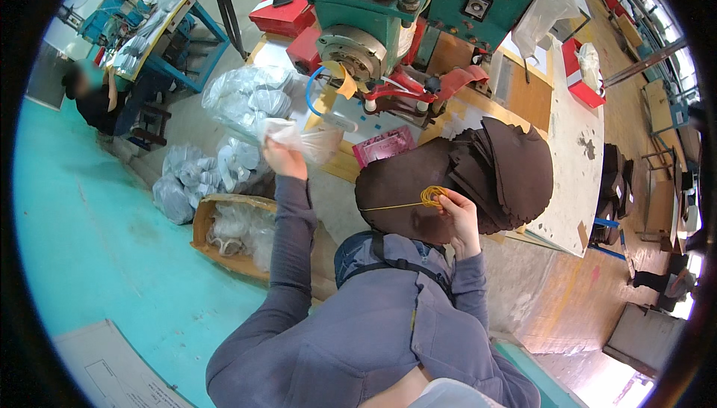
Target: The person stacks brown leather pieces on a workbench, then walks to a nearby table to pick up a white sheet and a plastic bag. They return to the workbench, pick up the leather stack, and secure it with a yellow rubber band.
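My left hand (286, 160) is raised at the table's left edge, its fingers closed round the top of a see-through plastic bag (321, 144). What the bag holds is hard to make out. Between the fingertips of my right hand (461, 221) is a small bundle of thin yellow loops (431, 196); whether cord or rubber bands, I cannot tell. One yellow strand runs leftward from it over the dark brown flat pieces (396, 184). These rough-edged pieces, leather-like, lie piled (519, 169) in front of me, just beyond my right hand.
A green press-like machine (366, 42) stands behind the pile, with a pink packet (383, 146) before it. Bagged grey pieces (250, 98) and a cardboard box (202, 236) of plastic bags are at left. A red box (585, 79) sits right; a person (97, 102) works far left.
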{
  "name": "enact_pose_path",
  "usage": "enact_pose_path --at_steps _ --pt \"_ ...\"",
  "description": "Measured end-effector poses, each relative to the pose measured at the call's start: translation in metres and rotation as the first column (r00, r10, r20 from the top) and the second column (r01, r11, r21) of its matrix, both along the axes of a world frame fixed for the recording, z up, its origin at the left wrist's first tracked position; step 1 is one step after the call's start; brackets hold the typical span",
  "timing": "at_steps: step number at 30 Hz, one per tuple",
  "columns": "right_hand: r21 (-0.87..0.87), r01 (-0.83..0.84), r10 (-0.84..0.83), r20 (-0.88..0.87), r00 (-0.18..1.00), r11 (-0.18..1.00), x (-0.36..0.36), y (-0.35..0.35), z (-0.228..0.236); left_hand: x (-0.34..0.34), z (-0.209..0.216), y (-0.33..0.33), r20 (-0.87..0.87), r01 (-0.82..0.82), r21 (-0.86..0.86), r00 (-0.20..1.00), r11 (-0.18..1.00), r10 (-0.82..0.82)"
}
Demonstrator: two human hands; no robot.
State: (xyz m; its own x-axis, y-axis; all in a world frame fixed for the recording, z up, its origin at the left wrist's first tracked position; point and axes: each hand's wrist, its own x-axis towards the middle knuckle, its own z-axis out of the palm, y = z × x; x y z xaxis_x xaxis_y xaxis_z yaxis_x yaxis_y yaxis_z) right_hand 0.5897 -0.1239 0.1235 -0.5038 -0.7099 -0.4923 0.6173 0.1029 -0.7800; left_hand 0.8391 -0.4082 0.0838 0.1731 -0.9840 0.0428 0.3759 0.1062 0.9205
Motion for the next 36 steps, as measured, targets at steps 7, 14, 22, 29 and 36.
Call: enact_pose_path --at_steps 7,14,22,29,36 --pt "-0.04 0.048 -0.046 0.058 0.997 0.998 0.004 -0.002 0.004 -0.019 -0.074 -0.001 -0.018 0.074 0.308 0.997 0.948 -0.072" --pt "-0.068 0.038 -0.036 0.031 0.999 0.997 0.002 0.0 0.013 -0.045 -0.038 0.08 0.518 -0.113 -0.054 0.846 0.992 0.125" --pt "-0.068 -0.114 0.112 -0.033 0.993 0.991 0.015 -0.017 0.01 -0.102 0.03 0.162 -0.356 0.866 0.45 0.396 0.216 -0.847" --pt "0.042 -0.043 0.051 -0.209 0.976 0.998 0.009 -0.015 -0.002 -0.098 0.019 0.146 -0.197 0.798 0.509 0.472 0.322 -0.86" --pt "-0.009 -0.008 0.007 -0.022 1.0 1.0 0.005 -0.013 -0.01 -0.092 0.019 0.146 -0.183 0.761 0.543 0.52 0.355 -0.834"
